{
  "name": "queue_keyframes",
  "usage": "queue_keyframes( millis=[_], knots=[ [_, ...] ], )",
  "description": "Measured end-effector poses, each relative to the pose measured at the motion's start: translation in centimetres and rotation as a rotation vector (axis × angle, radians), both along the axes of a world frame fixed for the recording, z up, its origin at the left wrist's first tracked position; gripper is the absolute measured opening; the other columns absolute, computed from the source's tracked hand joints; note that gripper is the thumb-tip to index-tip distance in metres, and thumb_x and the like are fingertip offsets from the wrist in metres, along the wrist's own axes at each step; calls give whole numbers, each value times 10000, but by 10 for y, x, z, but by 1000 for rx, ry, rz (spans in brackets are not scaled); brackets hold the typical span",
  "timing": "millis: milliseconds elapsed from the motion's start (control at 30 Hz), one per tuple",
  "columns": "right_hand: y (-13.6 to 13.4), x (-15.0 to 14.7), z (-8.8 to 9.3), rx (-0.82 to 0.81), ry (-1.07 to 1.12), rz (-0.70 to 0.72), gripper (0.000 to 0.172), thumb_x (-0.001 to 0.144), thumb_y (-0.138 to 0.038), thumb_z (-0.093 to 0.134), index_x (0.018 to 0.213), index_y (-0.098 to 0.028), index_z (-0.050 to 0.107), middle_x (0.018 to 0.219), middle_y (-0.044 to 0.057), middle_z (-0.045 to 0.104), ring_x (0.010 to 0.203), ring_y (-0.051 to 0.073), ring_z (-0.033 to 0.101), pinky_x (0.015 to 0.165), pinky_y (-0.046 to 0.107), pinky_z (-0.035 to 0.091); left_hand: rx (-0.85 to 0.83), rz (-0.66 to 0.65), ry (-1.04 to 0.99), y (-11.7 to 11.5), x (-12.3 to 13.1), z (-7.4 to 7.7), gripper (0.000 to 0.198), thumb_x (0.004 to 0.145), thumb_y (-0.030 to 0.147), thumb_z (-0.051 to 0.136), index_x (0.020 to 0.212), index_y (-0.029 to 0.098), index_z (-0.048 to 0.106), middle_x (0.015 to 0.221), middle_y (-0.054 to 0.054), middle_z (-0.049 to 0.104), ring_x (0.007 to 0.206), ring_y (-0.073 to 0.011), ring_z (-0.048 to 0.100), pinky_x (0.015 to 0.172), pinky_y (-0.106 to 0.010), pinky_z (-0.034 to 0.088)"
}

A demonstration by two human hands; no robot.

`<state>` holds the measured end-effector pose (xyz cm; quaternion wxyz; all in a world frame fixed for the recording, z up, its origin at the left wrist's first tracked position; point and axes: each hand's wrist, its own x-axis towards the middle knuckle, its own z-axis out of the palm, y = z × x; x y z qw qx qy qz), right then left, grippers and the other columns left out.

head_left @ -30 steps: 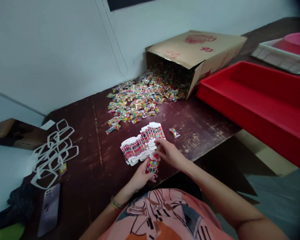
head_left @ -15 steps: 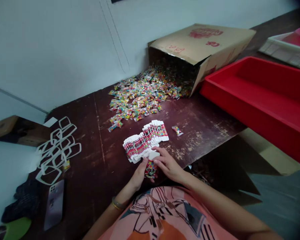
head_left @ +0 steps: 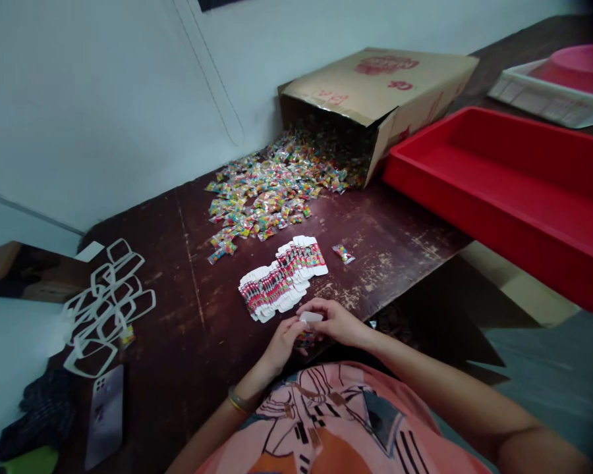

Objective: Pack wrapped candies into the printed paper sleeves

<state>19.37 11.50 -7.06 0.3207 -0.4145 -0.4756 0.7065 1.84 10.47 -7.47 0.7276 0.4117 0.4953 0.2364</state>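
Note:
Close to my body, both hands meet around a small printed carton [head_left: 305, 338] with a white end flap sticking up. My left hand [head_left: 279, 343] grips its left side, with the thumb at the flap. My right hand [head_left: 337, 324] pinches the flap and right side; some fingertips are hidden behind the carton. Just beyond the hands, a fanned row of flat red-and-white cartons [head_left: 277, 284] lies on the dark table [head_left: 163, 263]. One small clear packet of coloured candies [head_left: 343, 253] rests to the right of that row.
A heap of candy packets [head_left: 264, 197] spills from a tipped cardboard box [head_left: 385, 82]. A red tray [head_left: 474, 171] juts past the table edge at right, near a white basket [head_left: 548, 99]. White looped frames [head_left: 109, 304], a phone [head_left: 105, 418] and dark cloth [head_left: 42, 408] lie at left.
My right hand's fingers have closed down over the carton's top, and the white flap now leans flatter between both hands. The whole view has shifted slightly.

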Motion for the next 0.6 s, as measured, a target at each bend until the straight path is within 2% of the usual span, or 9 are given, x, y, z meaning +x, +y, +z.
queue_keyframes(
  millis=[67, 167, 300, 433, 500, 600],
  knots=[
    [-2, 1, 9, 188, -44, -41, 230, 846, -363, 576, 878, -168, 693, 929, 43, 609, 735, 127, 570, 607, 225, 479, -65, 33, -61, 4, -3, 0, 397, 770, 401, 494, 996, 124, 668, 806, -83, 683, 740, -231, 607, 533, -284, 480],
    [-3, 0, 16, 410, -196, -84, 313, 906, -369, 512, 798, -173, 729, 896, 55, 636, 791, 148, 593, 714, 255, 471, -98, 47, -104, 9, -5, 3, 353, 733, 326, 538, 1000, 133, 666, 849, -78, 690, 797, -235, 604, 589, -298, 495],
    [1, -1, 11, 574, -300, -79, 224, 906, -312, 537, 985, -223, 726, 937, 55, 658, 837, 157, 615, 769, 265, 472, -203, 120, -212, 10, -3, 8, 401, 764, 359, 523, 1068, 122, 633, 848, -93, 697, 787, -238, 620, 577, -296, 490],
    [7, 0, 7, 659, -347, -2, 251, 927, -312, 504, 995, -205, 722, 893, 62, 680, 826, 161, 622, 763, 264, 474, -290, 80, -217, 7, -5, 12, 423, 802, 378, 476, 1065, 81, 622, 812, -122, 698, 739, -238, 634, 550, -293, 486],
    [6, 0, 8, 653, -318, 49, 259, 928, -328, 505, 1026, -212, 715, 913, 62, 695, 838, 163, 631, 764, 263, 478, -317, 56, -195, 6, -7, 13, 425, 815, 384, 455, 1064, 82, 620, 823, -126, 698, 731, -235, 638, 540, -290, 487],
    [5, -1, 10, 592, -281, 29, 252, 904, -340, 548, 1062, -221, 706, 954, 59, 706, 851, 165, 644, 769, 260, 486, -323, 57, -181, 6, -8, 13, 418, 819, 384, 450, 1061, 84, 614, 872, -133, 695, 720, -226, 640, 532, -287, 491]
  ],
)
